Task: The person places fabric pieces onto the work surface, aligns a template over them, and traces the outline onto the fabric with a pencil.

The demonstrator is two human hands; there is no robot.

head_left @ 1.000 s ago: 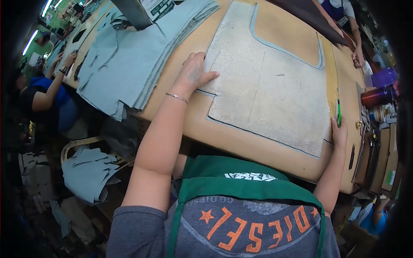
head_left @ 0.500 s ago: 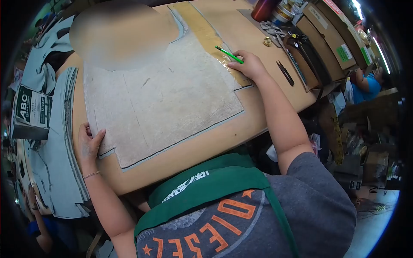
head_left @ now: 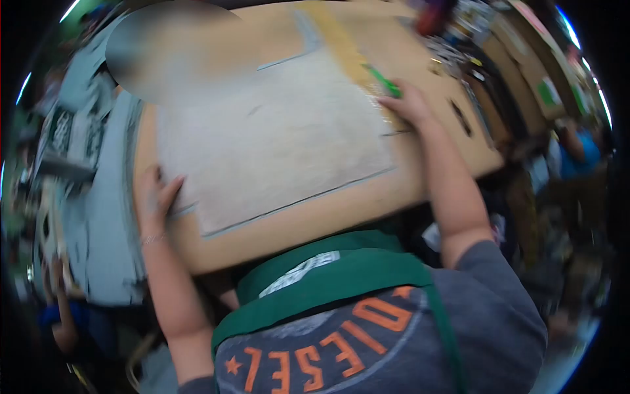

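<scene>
View shifted — two hands [head_left: 156, 198] [head_left: 412, 103], one pale panel [head_left: 282, 131], one green pen [head_left: 382, 81]

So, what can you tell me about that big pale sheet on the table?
The big pale sheet is greyish white and smudged, perhaps stiff card. It lies flat on the tan table, its near left corner notched, a dark line along its near edge. A yellow strip borders its right side. The left hand touches its left edge; blur hides its far left part.

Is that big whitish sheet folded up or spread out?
Spread out. The whitish sheet lies flat on the table, left hand at one edge; its far-left corner is too blurred to tell.
</scene>
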